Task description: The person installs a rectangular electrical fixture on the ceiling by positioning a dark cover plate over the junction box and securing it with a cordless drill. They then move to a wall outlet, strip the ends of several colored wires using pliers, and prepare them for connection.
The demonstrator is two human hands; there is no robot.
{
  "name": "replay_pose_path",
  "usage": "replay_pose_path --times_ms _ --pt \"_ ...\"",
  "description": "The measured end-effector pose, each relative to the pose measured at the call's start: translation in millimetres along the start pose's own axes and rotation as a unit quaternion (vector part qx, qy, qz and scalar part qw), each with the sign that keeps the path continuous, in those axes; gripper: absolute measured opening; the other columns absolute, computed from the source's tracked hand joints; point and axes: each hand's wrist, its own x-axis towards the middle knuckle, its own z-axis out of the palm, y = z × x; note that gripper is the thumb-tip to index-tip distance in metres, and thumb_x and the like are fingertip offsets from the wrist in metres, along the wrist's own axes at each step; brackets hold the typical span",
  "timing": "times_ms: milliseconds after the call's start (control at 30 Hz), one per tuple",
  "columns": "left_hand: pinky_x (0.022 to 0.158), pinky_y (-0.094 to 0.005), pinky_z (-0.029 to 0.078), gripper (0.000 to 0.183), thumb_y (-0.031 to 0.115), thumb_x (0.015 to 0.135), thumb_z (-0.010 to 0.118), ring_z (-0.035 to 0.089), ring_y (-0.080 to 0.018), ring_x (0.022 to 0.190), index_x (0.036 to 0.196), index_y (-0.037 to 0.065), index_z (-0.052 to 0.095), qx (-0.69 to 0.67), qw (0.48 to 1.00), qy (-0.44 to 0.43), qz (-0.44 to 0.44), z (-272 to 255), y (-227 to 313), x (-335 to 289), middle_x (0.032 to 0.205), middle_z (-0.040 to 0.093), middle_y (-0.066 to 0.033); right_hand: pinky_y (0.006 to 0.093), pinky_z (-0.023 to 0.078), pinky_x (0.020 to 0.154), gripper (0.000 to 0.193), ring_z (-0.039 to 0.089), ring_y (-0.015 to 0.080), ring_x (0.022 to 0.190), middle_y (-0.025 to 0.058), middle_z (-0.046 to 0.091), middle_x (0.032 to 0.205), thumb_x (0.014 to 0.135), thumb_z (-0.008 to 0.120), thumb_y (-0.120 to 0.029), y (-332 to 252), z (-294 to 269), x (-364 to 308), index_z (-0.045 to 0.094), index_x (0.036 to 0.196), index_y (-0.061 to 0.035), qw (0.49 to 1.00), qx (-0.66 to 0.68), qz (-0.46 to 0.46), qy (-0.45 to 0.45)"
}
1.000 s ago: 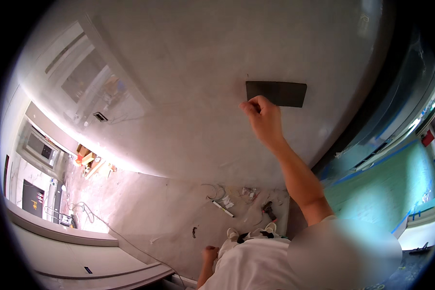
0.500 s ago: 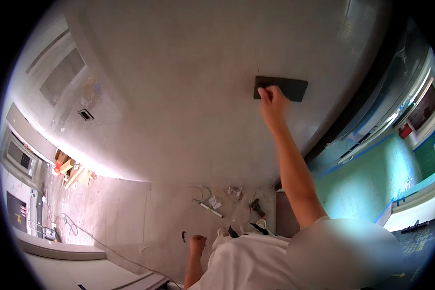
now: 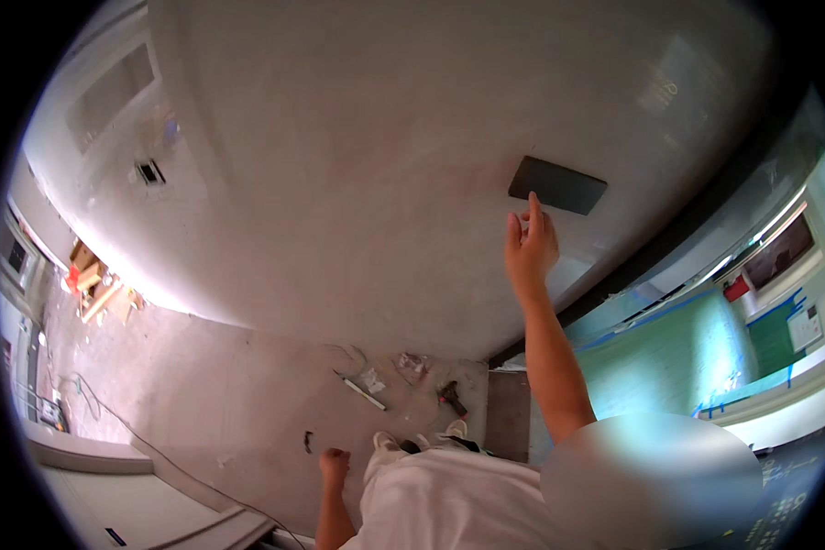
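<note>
A dark plate (image 3: 566, 186) sits on the wall (image 3: 339, 183) at two o'clock; the right hand (image 3: 533, 249), half-open, empty, overlaps its edge with one fingertip. The left hand (image 3: 335, 463) hangs at seven o'clock, its grip unclear.

Pale shirt (image 3: 449, 504), bare forearms (image 3: 559, 385)
The shirt's loose, creased cloth spreads at 6 o'clock; beyond it, toward 12, show light-coloured shoes (image 3: 456, 428). The left hand (image 3: 335, 465) and right hand (image 3: 533, 252) are bare too.
</note>
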Motion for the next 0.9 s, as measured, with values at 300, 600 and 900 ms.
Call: replay_pose_path --times_ms 300,600,900 --pt "0.05 -0.0325 0.048 0.016 0.012 0.084 0.072 0.061 -0.0172 0.055 0.092 -0.001 0.068 0.006 0.997 -0.052 -0.049 10 -48 -3 0.07 0.066 -0.0077 0.0383 0.054 0.074 0.082 0.065 0.0202 0.077 0.0077 0.065 0.104 0.092 0.069 -0.016 -10 -1 -11 0.024 0.161 -0.0123 0.994 0.029 0.013 -0.102" --pt "0.053 -0.0336 0.051 0.019 0.014 0.083 0.074 0.063 -0.0173 0.057 0.091 -0.003 0.07 0.014 0.999 -0.035 -0.031 -2 -26 25 0.07 0.067 -0.0089 0.034 0.054 0.067 0.079 0.062 0.0154 0.066 0.0023 0.065 0.093 0.093 0.069 -0.021 -14 -25 22 0.027 0.16 -0.0143 0.994 0.027 0.04 -0.101" --pt "0.052 -0.0325 0.049 0.015 0.012 0.084 0.073 0.06 -0.0161 0.056 0.089 -0.002 0.069 -0.031 0.999 -0.024 -0.03 -8 -15 40 0.067 0.065 -0.007 0.0388 0.055 0.069 0.095 0.067 0.0222 0.07 0.004 0.067 0.097 0.092 0.071 -0.02 7 -3 -8 0.009 0.164 -0.0159 0.977 -0.014 0.068 -0.203"
